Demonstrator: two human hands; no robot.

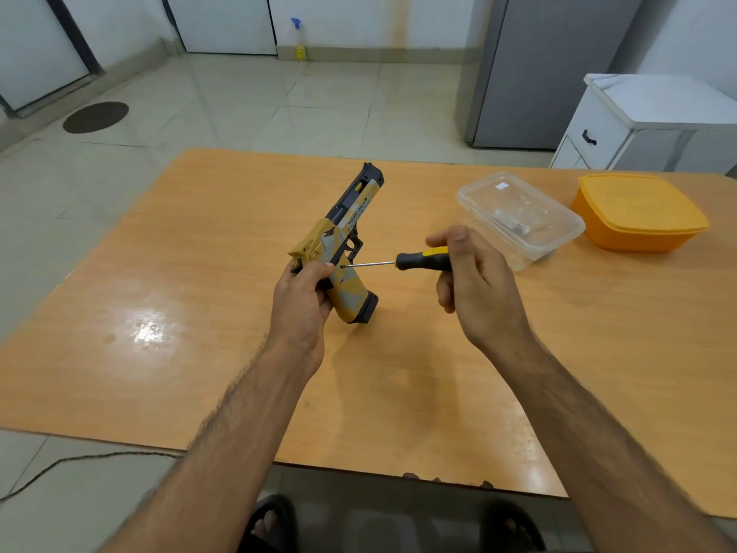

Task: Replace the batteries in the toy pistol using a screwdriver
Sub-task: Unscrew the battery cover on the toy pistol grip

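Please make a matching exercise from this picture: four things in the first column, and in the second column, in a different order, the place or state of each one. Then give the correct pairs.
Things
1. toy pistol
2. screwdriver
3. clear container
4. orange container

Places or states
A. on the table, at its far right edge
B. held in the right hand, tip at the grip
C. gripped by the left hand, muzzle pointing away
D. on the table, between the screwdriver and the orange box

Pairs: 1-C, 2-B, 3-D, 4-A
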